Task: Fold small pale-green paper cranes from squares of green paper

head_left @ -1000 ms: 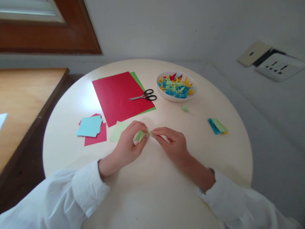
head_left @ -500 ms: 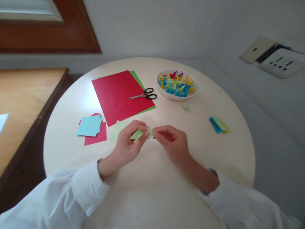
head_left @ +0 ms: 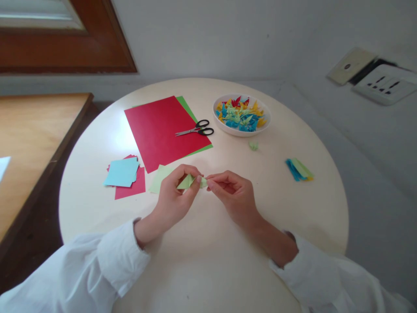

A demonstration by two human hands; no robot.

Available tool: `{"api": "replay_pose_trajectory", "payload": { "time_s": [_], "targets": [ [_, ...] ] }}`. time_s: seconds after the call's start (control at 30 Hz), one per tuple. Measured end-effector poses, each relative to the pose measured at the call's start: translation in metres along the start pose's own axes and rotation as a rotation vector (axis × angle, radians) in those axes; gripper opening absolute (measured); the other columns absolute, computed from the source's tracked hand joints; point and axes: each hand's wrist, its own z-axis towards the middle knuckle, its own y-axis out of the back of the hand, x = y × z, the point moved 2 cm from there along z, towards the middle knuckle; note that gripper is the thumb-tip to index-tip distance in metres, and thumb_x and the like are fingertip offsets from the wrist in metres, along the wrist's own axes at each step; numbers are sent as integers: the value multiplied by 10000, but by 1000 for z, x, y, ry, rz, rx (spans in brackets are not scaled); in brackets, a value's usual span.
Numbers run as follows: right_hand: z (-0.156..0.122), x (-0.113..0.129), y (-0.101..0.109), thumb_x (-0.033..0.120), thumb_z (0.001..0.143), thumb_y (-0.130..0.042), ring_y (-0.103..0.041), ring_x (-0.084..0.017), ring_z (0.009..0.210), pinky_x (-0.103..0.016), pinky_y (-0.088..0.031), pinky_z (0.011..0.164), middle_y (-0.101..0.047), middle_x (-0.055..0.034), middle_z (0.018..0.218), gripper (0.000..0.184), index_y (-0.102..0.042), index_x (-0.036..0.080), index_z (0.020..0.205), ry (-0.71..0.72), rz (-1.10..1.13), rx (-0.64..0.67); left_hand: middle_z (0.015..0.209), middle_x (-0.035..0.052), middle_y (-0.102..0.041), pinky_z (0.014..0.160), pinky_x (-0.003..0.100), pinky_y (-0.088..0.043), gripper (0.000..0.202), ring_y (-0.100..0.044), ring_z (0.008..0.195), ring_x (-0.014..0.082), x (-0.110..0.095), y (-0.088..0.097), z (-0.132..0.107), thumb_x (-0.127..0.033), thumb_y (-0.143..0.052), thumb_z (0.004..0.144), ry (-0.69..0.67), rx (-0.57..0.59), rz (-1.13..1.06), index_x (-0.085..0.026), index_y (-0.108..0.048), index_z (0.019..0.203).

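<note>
A partly folded piece of light green origami paper [head_left: 185, 182] is held between my two hands over the middle of the round table. My left hand [head_left: 177, 195] is closed on it, thumb in front and fingers behind. The fingertips of my right hand [head_left: 233, 193] pinch its right end. Parts of the folds are hidden by my left thumb and fingers. Just behind my left hand, flat light green paper squares [head_left: 158, 179] lie on the table. Beyond my right hand sits a small folded light green paper piece [head_left: 253, 146].
Scissors [head_left: 195, 128] rest on large red [head_left: 163, 130] and green sheets. A white bowl [head_left: 241, 131] holds several colourful paper cranes. Light blue squares [head_left: 121, 172] overlap red squares [head_left: 133, 189] at left. Folded blue, green and yellow strips [head_left: 299, 169] lie at right on the white table [head_left: 208, 269].
My right fingertips have shifted slightly left along the green paper, and my left thumb covers a little more of its folds. The other things stay where they were.
</note>
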Motion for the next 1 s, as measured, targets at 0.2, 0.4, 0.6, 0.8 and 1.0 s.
{"api": "replay_pose_trajectory", "payload": {
  "time_s": [0.2,0.4,0.6,0.8,1.0],
  "targets": [
    [0,-1,-1,278,663,-714,-663,-145,654,-288,-569,644,-714,-32,741,115,-640,193,639,12,10,-9,807,41,-614,543,202,-494,77,-604,793,156,1,-1,0,-241,-575,796,8,-16,-3,-180,-539,766],
    [1,-2,-1,256,663,-716,-675,-150,689,-294,-574,675,-714,-29,747,101,-641,194,636,15,41,0,806,33,-601,504,188,-487,82,-607,804,157,-2,-2,0,-216,-571,787,25,-19,-41,-190,-493,785],
    [1,-2,-1,303,661,-721,-681,-167,714,-308,-577,683,-711,-35,738,143,-632,194,632,16,32,-14,787,18,-582,546,204,-492,85,-599,772,140,-3,-5,1,-195,-554,788,-9,-38,-39,-198,-469,782],
    [1,-3,-2,312,655,-724,-680,-172,743,-314,-569,707,-706,-32,741,157,-621,195,632,2,41,-5,792,13,-562,606,233,-503,111,-598,774,140,-1,-7,0,-212,-563,789,1,-54,-84,-202,-452,784],
    [5,-7,-3,308,618,-746,-620,-115,589,-253,-538,594,-642,14,638,202,-590,188,663,-72,97,-22,803,10,-542,642,257,-516,129,-622,804,153,0,-8,1,-232,-569,795,31,-60,-146,-200,-444,788]
  ]
}}
